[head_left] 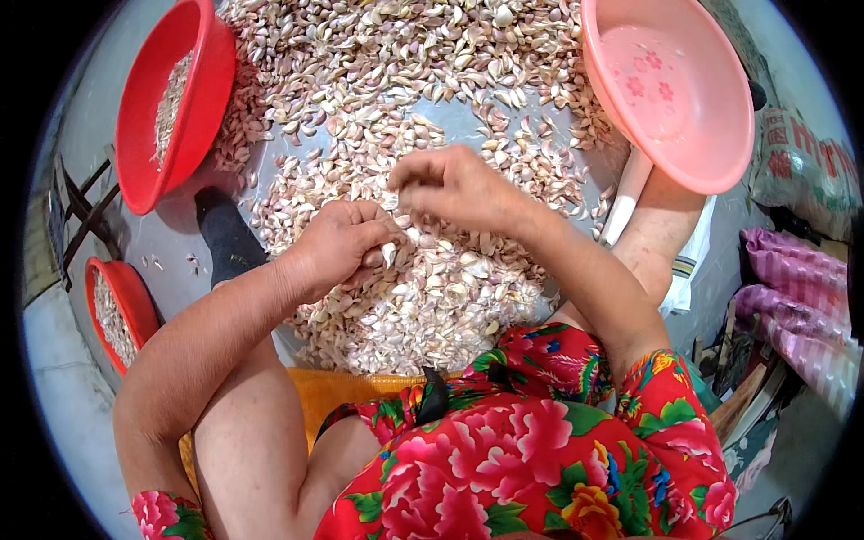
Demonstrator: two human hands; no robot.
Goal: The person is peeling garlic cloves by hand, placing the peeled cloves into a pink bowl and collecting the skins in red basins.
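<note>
Between my legs spreads a big heap of garlic cloves [432, 306]. My left hand [337, 245] is closed over the heap, pinching a pale garlic clove [388, 255] between thumb and fingers. Just above and to the right of it hovers my right hand [459, 191], fingers bent and smeared by motion. Whether anything is in those fingers I cannot make out. The two hands are close together but apart.
At the far left stand a large red basin [202, 99] and a smaller red basin [135, 310], both holding cloves. A pink basin [711, 99] tilts at the far right. Sacks [801, 171] and purple striped plastic [792, 270] lie along the right side.
</note>
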